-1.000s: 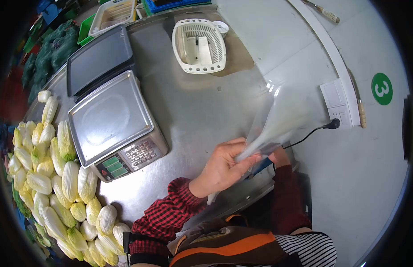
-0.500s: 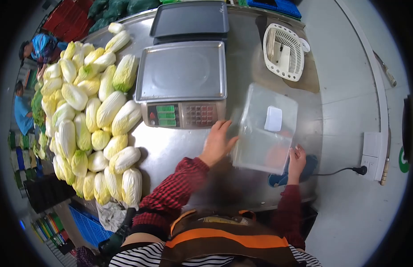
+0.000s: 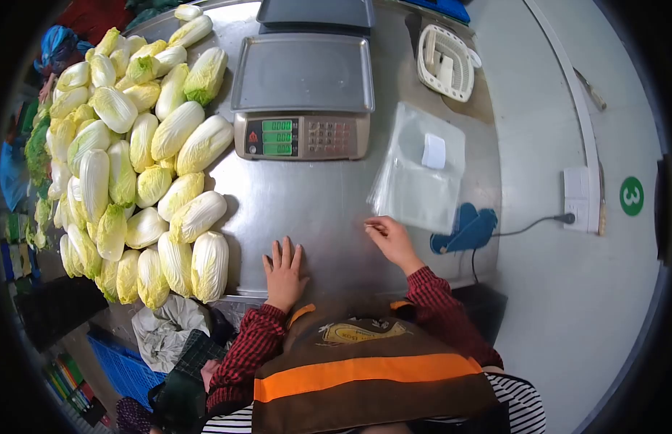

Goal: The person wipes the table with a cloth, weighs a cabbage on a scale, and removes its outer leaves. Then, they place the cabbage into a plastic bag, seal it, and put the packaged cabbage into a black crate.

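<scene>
My left hand (image 3: 285, 278) lies flat on the steel table, fingers spread, holding nothing. My right hand (image 3: 392, 242) is closed, thumb and fingertips pressed together just below the bags; what they hold, if anything, is too small to name. A stack of clear plastic bags (image 3: 408, 184) lies to the right, with a small white paper label (image 3: 434, 151) on it. Beyond my hands stands a weighing scale (image 3: 302, 137) with a metal pan and lit green displays. A large pile of napa cabbages (image 3: 180, 137) covers the left side of the table.
A white plastic basket (image 3: 446, 64) sits at the back right. Beside the bags is a blue object (image 3: 464, 230) with a dark cable nearby. A second scale (image 3: 318, 13) stands behind the first. The wall with a socket (image 3: 576, 206) bounds the right side.
Both hands have come away from the plastic bags and back toward my body. The left now rests spread on the table; the right has moved left and closed. The view has shifted.
</scene>
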Tool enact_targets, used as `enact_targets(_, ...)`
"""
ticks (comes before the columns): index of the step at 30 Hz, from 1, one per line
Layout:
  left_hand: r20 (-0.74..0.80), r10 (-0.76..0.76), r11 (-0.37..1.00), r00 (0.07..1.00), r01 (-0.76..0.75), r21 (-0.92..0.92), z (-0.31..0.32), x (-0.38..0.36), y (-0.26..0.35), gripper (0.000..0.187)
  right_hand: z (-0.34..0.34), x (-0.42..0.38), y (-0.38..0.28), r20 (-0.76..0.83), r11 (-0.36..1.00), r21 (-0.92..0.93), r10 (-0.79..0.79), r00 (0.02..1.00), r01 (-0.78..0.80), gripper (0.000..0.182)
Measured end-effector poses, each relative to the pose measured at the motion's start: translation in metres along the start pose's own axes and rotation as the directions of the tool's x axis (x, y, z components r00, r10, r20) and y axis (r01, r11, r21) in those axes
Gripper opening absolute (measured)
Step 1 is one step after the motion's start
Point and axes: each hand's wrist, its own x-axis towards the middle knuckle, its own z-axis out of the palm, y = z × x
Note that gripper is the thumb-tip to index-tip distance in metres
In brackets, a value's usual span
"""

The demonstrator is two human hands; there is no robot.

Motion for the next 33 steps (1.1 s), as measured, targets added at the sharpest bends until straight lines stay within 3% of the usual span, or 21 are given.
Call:
enact_targets(3, 0.051, 0.085, 0.996, 0.995, -0.086, 0.016, -0.002, -0.008, -0.01, 0.077, 0.005, -0.032, 0.008, -0.023, 0.999, -0.053, -0.008, 1.0, 0.006, 0.021)
enact_targets(5, 0.157, 0.297, 0.954, 0.942, -0.299, -0.008, 0.003, -0.013, -0.023, 0.066, -0.001, -0.048, 0.052, -0.159, 0.999, 0.028, 0.039, 0.987, -0.035, 0.019)
enact_targets(6, 0.148, 0.34, 0.94, 0.929, -0.33, -0.084, 0.007, -0.019, -0.028, 0.052, -0.016, -0.056, 0.065, -0.291, 0.988, 0.117, 0.133, 0.947, -0.103, 0.019)
enact_targets(8, 0.118, 0.351, 0.923, 0.929, -0.323, -0.208, 0.003, -0.028, -0.035, 0.037, -0.063, -0.076, 0.095, -0.505, 0.952, 0.25, 0.285, 0.815, -0.178, 0.023)
enact_targets(9, 0.035, 0.316, 0.902, 0.948, -0.289, -0.322, 0.002, -0.032, -0.035, 0.034, -0.081, -0.078, 0.095, -0.661, 0.938, 0.263, 0.344, 0.667, -0.224, 0.025)
enact_targets(11, -0.022, 0.164, 0.861, 0.986, -0.154, -0.485, -0.008, -0.042, -0.032, 0.032, -0.132, -0.067, 0.164, -0.894, 0.95, 0.028, 0.164, 0.418, -0.311, 0.03)
enact_targets(12, 0.051, 0.1, 0.809, 0.994, -0.051, -0.586, -0.014, -0.046, -0.032, 0.032, -0.153, -0.058, 0.171, -0.942, 0.935, -0.022, 0.099, 0.322, -0.354, 0.038)
enact_targets(13, 0.042, 0.069, 0.814, 0.997, -0.032, -0.58, -0.019, -0.049, -0.03, 0.031, -0.168, -0.049, 0.167, -0.946, 0.936, -0.012, 0.103, 0.308, -0.35, 0.038)
enact_targets(15, 0.064, 0.019, 0.816, 0.998, 0.021, -0.578, -0.018, -0.054, -0.034, 0.03, -0.186, -0.031, 0.153, -0.971, 0.696, -0.202, -0.052, 0.232, -0.689, 0.045)
enact_targets(16, 0.055, 0.004, 0.82, 0.998, 0.028, -0.571, -0.02, -0.053, -0.032, 0.03, -0.188, -0.028, 0.16, -0.969, 0.706, -0.205, -0.048, 0.242, -0.678, 0.045)
enact_targets(18, 0.13, -0.099, 0.758, 0.987, 0.159, -0.632, -0.024, -0.056, -0.032, 0.028, -0.191, -0.022, 0.169, -0.921, 0.466, -0.252, 0.153, 0.358, -0.848, 0.051)
enact_targets(20, 0.083, -0.113, 0.769, 0.99, 0.14, -0.624, -0.02, -0.053, -0.039, 0.027, -0.185, -0.034, 0.17, -0.926, 0.575, -0.242, 0.104, 0.363, -0.782, 0.043)
enact_targets(22, 0.03, -0.085, 0.76, 0.996, 0.084, -0.645, -0.028, -0.05, -0.034, 0.024, -0.192, -0.052, 0.194, -0.93, 0.629, -0.103, 0.213, 0.298, -0.77, 0.038)
enact_targets(24, 0.028, -0.097, 0.731, 0.995, 0.09, -0.677, -0.031, -0.048, -0.036, 0.024, -0.198, -0.071, 0.221, -0.97, 0.871, 0.077, 0.178, 0.166, -0.486, 0.034)
enact_targets(25, 0.031, -0.097, 0.699, 0.995, 0.09, -0.71, -0.032, -0.046, -0.038, 0.024, -0.192, -0.08, 0.193, -0.982, 0.921, 0.074, 0.134, 0.132, -0.383, 0.033)
enact_targets(27, 0.019, -0.12, 0.673, 0.993, 0.095, -0.734, -0.036, -0.044, -0.04, 0.024, -0.165, -0.094, 0.099, -0.966, 0.978, 0.204, 0.208, 0.152, -0.038, 0.032)
enact_targets(28, 0.012, -0.125, 0.661, 0.992, 0.092, -0.744, -0.037, -0.043, -0.042, 0.024, -0.151, -0.093, 0.064, -0.965, 0.978, 0.203, 0.207, 0.16, -0.04, 0.032)
enact_targets(31, -0.003, -0.14, 0.635, 0.99, 0.088, -0.767, -0.035, -0.039, -0.055, 0.024, -0.1, -0.068, -0.024, -0.885, 0.99, 0.128, 0.089, 0.457, 0.055, 0.028)
enact_targets(32, -0.024, -0.145, 0.624, 0.989, 0.073, -0.778, -0.035, -0.038, -0.058, 0.023, -0.083, -0.048, -0.021, -0.83, 0.997, 0.057, 0.018, 0.557, 0.053, 0.027)
enact_targets(33, -0.047, -0.15, 0.613, 0.988, 0.056, -0.788, -0.036, -0.037, -0.061, 0.023, -0.055, -0.026, -0.043, -0.746, 0.996, 0.083, 0.045, 0.664, 0.025, 0.028)
